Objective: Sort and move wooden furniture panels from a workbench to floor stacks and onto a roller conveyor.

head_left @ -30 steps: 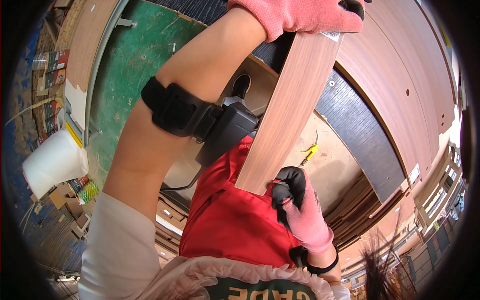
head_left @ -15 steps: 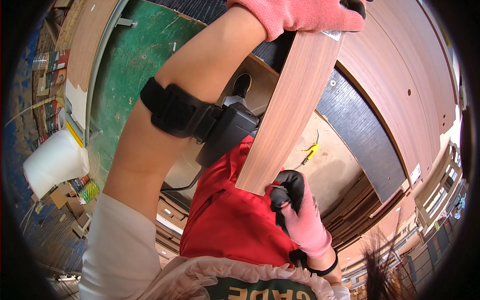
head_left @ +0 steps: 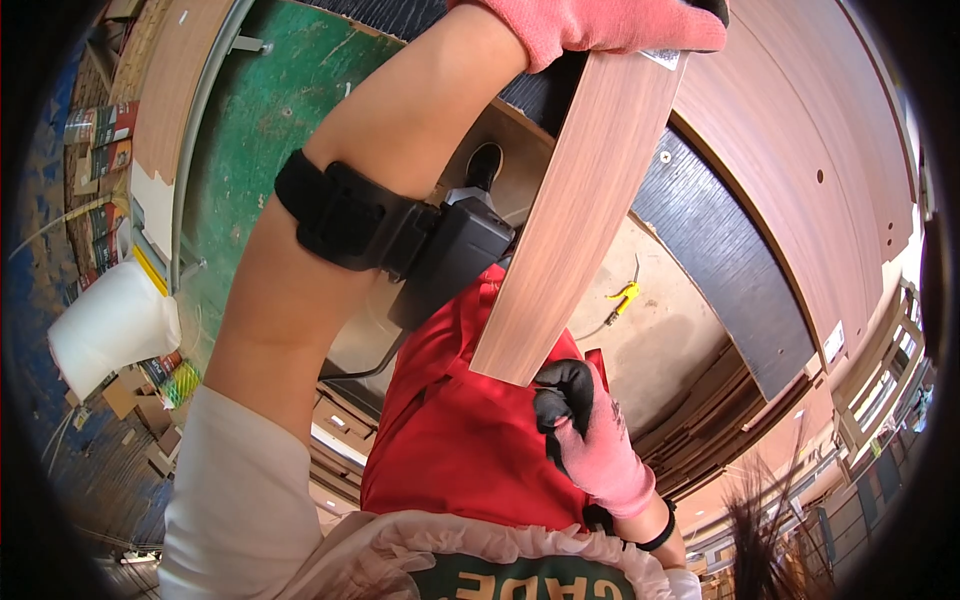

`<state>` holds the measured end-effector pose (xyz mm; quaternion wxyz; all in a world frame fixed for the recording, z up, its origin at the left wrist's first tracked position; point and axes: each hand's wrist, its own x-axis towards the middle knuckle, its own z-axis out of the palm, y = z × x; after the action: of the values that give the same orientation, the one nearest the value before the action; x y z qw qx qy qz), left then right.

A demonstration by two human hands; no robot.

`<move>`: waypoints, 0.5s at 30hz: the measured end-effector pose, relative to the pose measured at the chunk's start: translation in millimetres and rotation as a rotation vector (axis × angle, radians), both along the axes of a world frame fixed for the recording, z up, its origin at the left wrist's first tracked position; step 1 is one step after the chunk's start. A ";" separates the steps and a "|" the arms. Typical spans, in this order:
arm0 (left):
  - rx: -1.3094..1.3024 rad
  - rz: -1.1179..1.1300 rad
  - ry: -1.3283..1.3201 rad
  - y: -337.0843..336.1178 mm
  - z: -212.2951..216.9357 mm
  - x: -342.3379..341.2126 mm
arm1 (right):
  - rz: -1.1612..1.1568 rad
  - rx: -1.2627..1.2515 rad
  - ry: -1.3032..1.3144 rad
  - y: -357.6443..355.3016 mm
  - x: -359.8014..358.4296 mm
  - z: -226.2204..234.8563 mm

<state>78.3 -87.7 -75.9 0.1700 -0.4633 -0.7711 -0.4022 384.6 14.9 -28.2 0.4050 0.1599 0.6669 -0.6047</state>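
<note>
Brown wood-grain narrow board [head_left: 590, 200] slants, partly over red cloth [head_left: 470, 450] | pink-black gloved left hand [head_left: 620, 25] grips far end, probably for steadiness | same-gloved right hand [head_left: 595, 430] curls beside near end, its grip I cannot tell

Pink on gloved left hand [head_left: 610, 25], black at fingers; gloved right hand [head_left: 590, 425] pink too, black over fingers and thumb! Plank [head_left: 585, 200] shows reddish brown, darker grain streaking lengthwise. Big panel [head_left: 800, 120] answers in similar brown. Red blazes from cloth [head_left: 450, 430] over lap, white from sleeve [head_left: 235, 480]. Black arm strap [head_left: 350, 215], black grain-patterned board [head_left: 715, 230]. Yellow air gun [head_left: 624, 296] pops against beige floor [head_left: 675, 320]; green surface [head_left: 275, 120], pale flecks scattered.
</note>
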 end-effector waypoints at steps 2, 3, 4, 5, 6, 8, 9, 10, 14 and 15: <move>-0.007 0.018 0.026 1.5 -0.7 -0.8 | -0.003 -0.031 0.027 2.4 1.7 -2.7; -0.007 0.023 0.044 2.5 -0.9 -1.2 | 0.010 -0.037 0.051 3.9 1.1 -5.0; 0.005 0.009 0.046 2.2 -1.1 -0.5 | 0.025 -0.040 0.074 4.7 0.6 -6.8; 0.016 -0.003 0.049 0.9 -1.3 0.7 | 0.025 -0.037 0.086 4.7 0.1 -8.0; 0.015 -0.009 0.042 0.6 -0.7 0.9 | 0.026 -0.033 0.095 4.5 -0.5 -9.1; 0.000 -0.014 0.019 -0.2 0.6 1.5 | 0.032 -0.017 0.132 2.8 -2.0 -10.6; -0.013 -0.015 0.002 -0.4 1.2 1.7 | 0.035 -0.005 0.159 1.5 -2.7 -11.0; -0.005 -0.023 0.003 -1.0 1.8 2.1 | 0.044 0.018 0.171 0.5 -3.4 -10.9; 0.012 -0.036 -0.012 -1.2 2.9 2.4 | 0.067 0.038 0.201 0.1 -5.8 -7.9; 0.010 -0.034 -0.020 -0.9 3.0 2.3 | 0.084 0.056 0.196 0.6 -6.1 -6.8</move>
<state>80.6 -88.6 -72.9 0.1575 -0.4715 -0.7628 -0.4136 378.5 15.5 -35.1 0.3583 0.0830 0.7261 -0.5810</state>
